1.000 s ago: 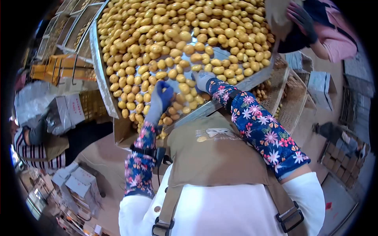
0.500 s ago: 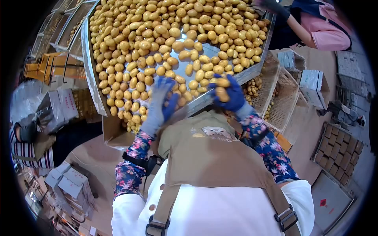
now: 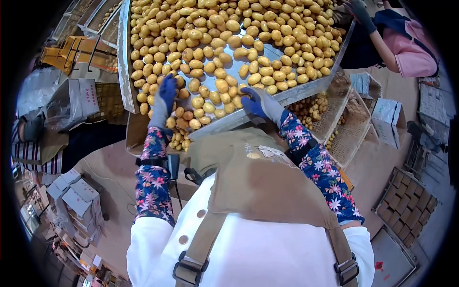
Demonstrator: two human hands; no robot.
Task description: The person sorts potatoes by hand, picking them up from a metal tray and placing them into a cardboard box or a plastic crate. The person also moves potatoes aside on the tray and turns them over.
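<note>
Single head-worn fisheye view, aimed forward and steeply down over the wearer's own chest. The surface (image 3: pixel 125 71) is seen close, at arm's reach; the frame edges are vignetted black.

Both arms reach forward in floral sleeves, elbows bent. The left hand (image 3: pixel 165 98), in a blue glove, is raised with fingers loosely spread. The right hand (image 3: pixel 258 103) lies lower, fingers seemingly curled, palm hidden.

Sorting tray (image 3: pixel 125 71) and co-worker's gloved hand (image 3: pixel 356 9) cut off at the top edge
</note>
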